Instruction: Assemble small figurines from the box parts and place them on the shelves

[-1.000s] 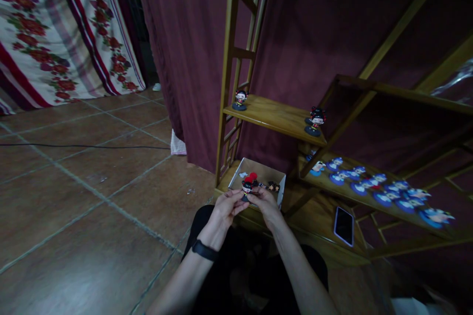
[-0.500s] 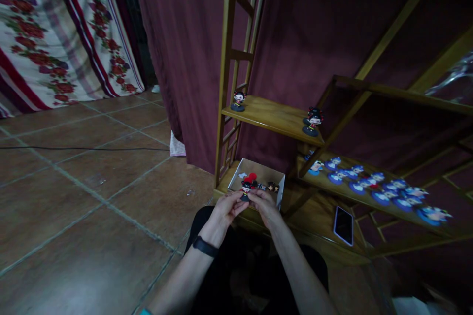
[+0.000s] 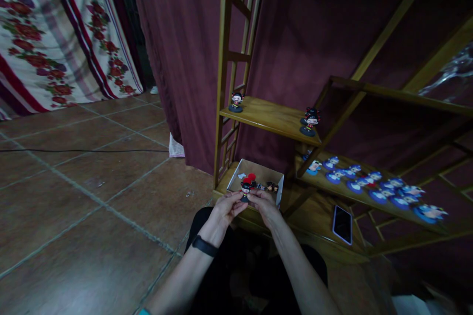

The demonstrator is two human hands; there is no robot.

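Observation:
Between my hands I hold a small figurine with black hair, red details and a dark round base. My left hand grips the base from the left, thumb on top. From the other side my right hand closes its fingers on the same base. Just behind the figurine is an open white box with red, white and black small parts inside. The lower part of the base is partly hidden by my fingers.
Similar figurines stand on the upper wooden shelf. Several blue-and-white figurines line a lower shelf at right. A phone lies on the bottom board. A black cable crosses the tiled floor at left.
The view has shifted very slightly. Both hands keep the figurine in nearly the same place, upright in front of the box.

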